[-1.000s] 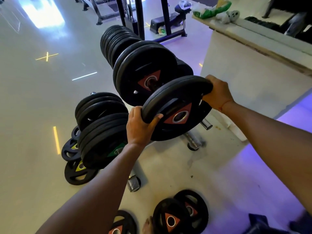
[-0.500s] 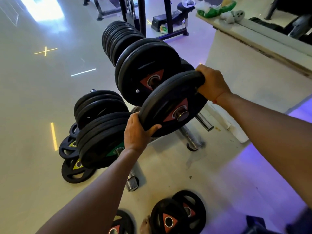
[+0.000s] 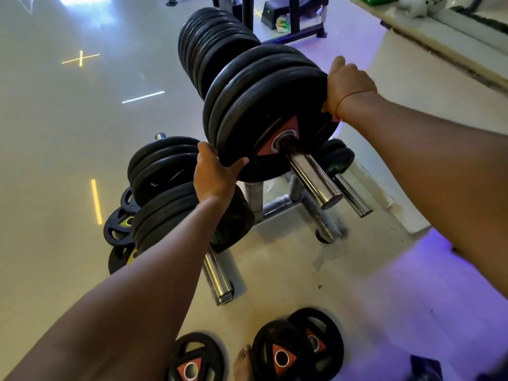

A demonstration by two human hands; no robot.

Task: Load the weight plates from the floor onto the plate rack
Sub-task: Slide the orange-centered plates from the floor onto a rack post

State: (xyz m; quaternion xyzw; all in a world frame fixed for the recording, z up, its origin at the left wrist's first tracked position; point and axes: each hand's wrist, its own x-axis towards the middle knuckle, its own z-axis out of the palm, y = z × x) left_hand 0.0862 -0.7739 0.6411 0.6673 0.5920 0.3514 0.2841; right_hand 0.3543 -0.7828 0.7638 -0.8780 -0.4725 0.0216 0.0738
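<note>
A black weight plate with a red triangle (image 3: 277, 116) sits on the upper chrome peg (image 3: 313, 177) of the plate rack (image 3: 283, 204), pushed against the plates behind it. My left hand (image 3: 217, 174) grips its lower left rim, thumb on the front face. My right hand (image 3: 347, 83) grips its upper right rim. On the floor near me lie two overlapping red-triangle plates (image 3: 283, 356) and one more red-triangle plate (image 3: 195, 358).
Lower pegs hold more black plates (image 3: 165, 171). Small yellow-marked plates (image 3: 118, 229) lean by the rack's left side. A white counter wall (image 3: 428, 78) stands close on the right. A bare foot (image 3: 243, 361) shows between the floor plates. Gym machines stand at the back.
The plate in my hands went from tilted at the peg's tip to slid fully along the peg against the stack. Both hands moved forward with it.
</note>
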